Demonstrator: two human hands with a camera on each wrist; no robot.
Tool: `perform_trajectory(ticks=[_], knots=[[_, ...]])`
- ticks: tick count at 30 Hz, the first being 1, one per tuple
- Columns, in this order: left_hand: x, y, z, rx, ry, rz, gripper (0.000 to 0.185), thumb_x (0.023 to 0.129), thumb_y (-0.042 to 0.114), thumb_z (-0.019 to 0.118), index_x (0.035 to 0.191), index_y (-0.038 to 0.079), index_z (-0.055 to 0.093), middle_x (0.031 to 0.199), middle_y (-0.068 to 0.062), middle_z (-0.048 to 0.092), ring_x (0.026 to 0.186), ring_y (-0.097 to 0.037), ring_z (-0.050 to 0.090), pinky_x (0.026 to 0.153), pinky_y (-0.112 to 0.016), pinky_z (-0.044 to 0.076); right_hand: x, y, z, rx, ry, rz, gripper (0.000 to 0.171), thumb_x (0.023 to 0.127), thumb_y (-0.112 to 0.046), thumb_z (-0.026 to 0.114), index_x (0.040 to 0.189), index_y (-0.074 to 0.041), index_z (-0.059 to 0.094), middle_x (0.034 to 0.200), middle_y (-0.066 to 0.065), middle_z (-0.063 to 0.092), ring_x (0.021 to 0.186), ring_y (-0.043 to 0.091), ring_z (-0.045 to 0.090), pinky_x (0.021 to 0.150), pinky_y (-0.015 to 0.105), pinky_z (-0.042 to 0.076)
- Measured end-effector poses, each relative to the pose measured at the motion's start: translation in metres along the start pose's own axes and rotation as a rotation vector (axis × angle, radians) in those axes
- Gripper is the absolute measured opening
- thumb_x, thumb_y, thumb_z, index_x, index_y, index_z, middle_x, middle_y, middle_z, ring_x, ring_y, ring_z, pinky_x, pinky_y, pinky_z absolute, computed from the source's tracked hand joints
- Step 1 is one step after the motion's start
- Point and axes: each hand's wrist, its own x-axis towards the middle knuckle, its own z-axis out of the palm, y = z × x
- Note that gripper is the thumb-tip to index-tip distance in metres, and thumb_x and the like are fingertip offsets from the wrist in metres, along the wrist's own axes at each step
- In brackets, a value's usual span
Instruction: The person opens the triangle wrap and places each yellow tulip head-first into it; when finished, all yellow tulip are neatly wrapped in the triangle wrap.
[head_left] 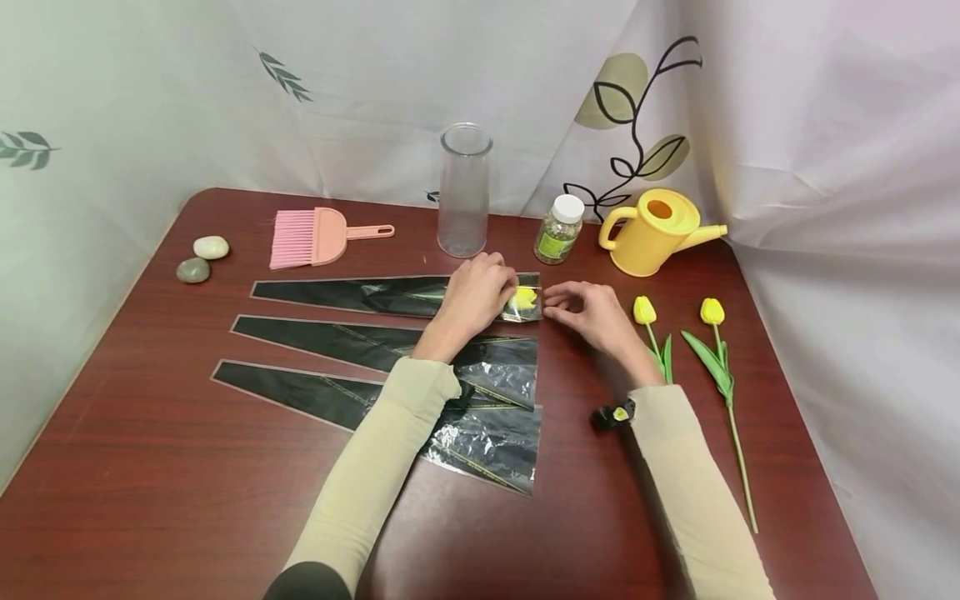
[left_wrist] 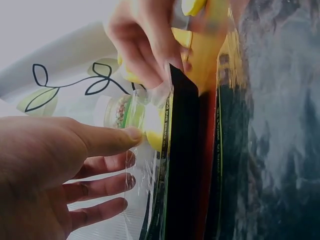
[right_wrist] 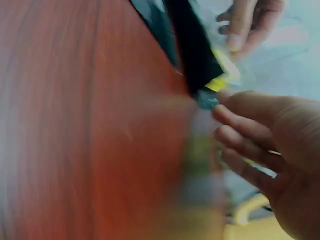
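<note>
closely, hands (head_left: 477,287) flank the right edge of the far sleeve (head_left: 390,294).

Vase (head_left: 463,204) and jar (head_left: 558,233) blocking behind, gap between

We see the left hand (head_left: 472,296) bent over the farthest wrapper (head_left: 337,296), next to a yellow bloom (head_left: 522,298) showing at its wide right end, while the right hand (head_left: 596,317) has its fingertips at that same end. Nearer us on the worktop (head_left: 172,500) lie the middle wrapper (head_left: 360,340) and the nearest wrapper (head_left: 480,446), both dark and shiny; two yellow tulips (head_left: 723,379) lie to the right. Along the back, left to right, we find two stones (head_left: 211,247), a pink brush (head_left: 328,236), a clear vase (head_left: 462,200), a white-lidded jar (head_left: 558,230) and a yellow watering can (head_left: 649,240).
</note>
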Motion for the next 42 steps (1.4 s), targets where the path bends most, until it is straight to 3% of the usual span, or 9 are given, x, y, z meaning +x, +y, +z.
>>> perform_trajectory(ticks=[3, 7, 12, 16, 20, 26, 36, 42], knots=[[0.000, 0.000, -0.002, 0.018, -0.002, -0.006, 0.016, 0.095, 0.023, 0.066, 0.104, 0.015, 0.076, 0.098, -0.002, 0.061, 0.093, -0.023, 0.056, 0.083, -0.037, 0.046, -0.020, -0.004, -0.023, -0.114, 0.009, -0.013, 0.023, 0.088, -0.017, 0.075, 0.109, -0.006, 0.073, 0.090, -0.001, 0.073, 0.081, 0.013, 0.068, 0.074, 0.035, 0.051], [-0.003, 0.002, -0.011, 0.037, 0.007, -0.019, 0.021, 0.094, 0.025, 0.066, 0.110, 0.014, 0.075, 0.102, -0.002, 0.061, 0.099, -0.023, 0.055, 0.084, -0.039, 0.046, -0.056, -0.008, -0.050, -0.245, 0.105, 0.034, 0.020, 0.087, -0.017, 0.076, 0.104, -0.007, 0.075, 0.086, 0.002, 0.073, 0.072, 0.017, 0.066, 0.066, 0.038, 0.049], [-0.018, 0.011, -0.026, 0.015, 0.014, 0.030, 0.019, 0.093, 0.027, 0.068, 0.106, 0.015, 0.076, 0.099, 0.000, 0.062, 0.094, -0.021, 0.056, 0.079, -0.037, 0.047, -0.107, -0.009, -0.071, -0.343, 0.193, 0.226, 0.018, 0.087, -0.019, 0.074, 0.102, -0.009, 0.075, 0.083, 0.003, 0.072, 0.064, 0.020, 0.062, 0.055, 0.039, 0.044], [-0.040, 0.016, -0.027, -0.017, -0.041, 0.119, 0.015, 0.091, 0.027, 0.071, 0.100, 0.017, 0.078, 0.095, 0.002, 0.063, 0.087, -0.019, 0.056, 0.074, -0.034, 0.048, -0.142, -0.009, -0.079, -0.379, 0.161, 0.398, 0.020, 0.088, -0.026, 0.073, 0.102, -0.012, 0.075, 0.082, 0.002, 0.072, 0.068, 0.025, 0.062, 0.053, 0.039, 0.041], [-0.061, 0.016, -0.020, -0.050, -0.129, 0.173, 0.016, 0.088, 0.030, 0.075, 0.097, 0.018, 0.078, 0.093, 0.004, 0.063, 0.089, -0.017, 0.057, 0.077, -0.035, 0.049, -0.165, -0.008, -0.082, -0.373, 0.086, 0.502, 0.026, 0.087, -0.032, 0.073, 0.102, -0.012, 0.074, 0.081, 0.004, 0.071, 0.074, 0.030, 0.063, 0.053, 0.040, 0.041], [-0.073, 0.018, -0.002, -0.038, -0.204, 0.216, 0.028, 0.081, 0.036, 0.080, 0.103, 0.019, 0.077, 0.098, 0.002, 0.065, 0.093, -0.019, 0.058, 0.077, -0.037, 0.051, -0.184, -0.001, -0.076, -0.336, 0.057, 0.549, 0.029, 0.086, -0.035, 0.075, 0.099, -0.009, 0.074, 0.081, 0.003, 0.072, 0.080, 0.033, 0.065, 0.060, 0.045, 0.044], [-0.075, 0.019, 0.011, -0.017, -0.114, 0.250, 0.010, 0.080, 0.031, 0.081, 0.086, 0.024, 0.079, 0.082, 0.006, 0.059, 0.083, -0.020, 0.056, 0.072, -0.038, 0.048, -0.192, -0.004, -0.067, -0.304, 0.077, 0.566, 0.030, 0.086, -0.035, 0.074, 0.099, -0.007, 0.073, 0.080, 0.003, 0.072, 0.082, 0.031, 0.065, 0.068, 0.050, 0.044], [-0.076, 0.023, 0.010, -0.014, -0.087, 0.267, 0.005, 0.086, 0.026, 0.076, 0.082, 0.023, 0.078, 0.079, 0.006, 0.059, 0.079, -0.020, 0.056, 0.070, -0.038, 0.047, -0.193, -0.006, -0.066, -0.314, 0.095, 0.576, 0.024, 0.086, -0.032, 0.075, 0.094, -0.009, 0.074, 0.078, 0.002, 0.071, 0.079, 0.030, 0.065, 0.062, 0.047, 0.045]])
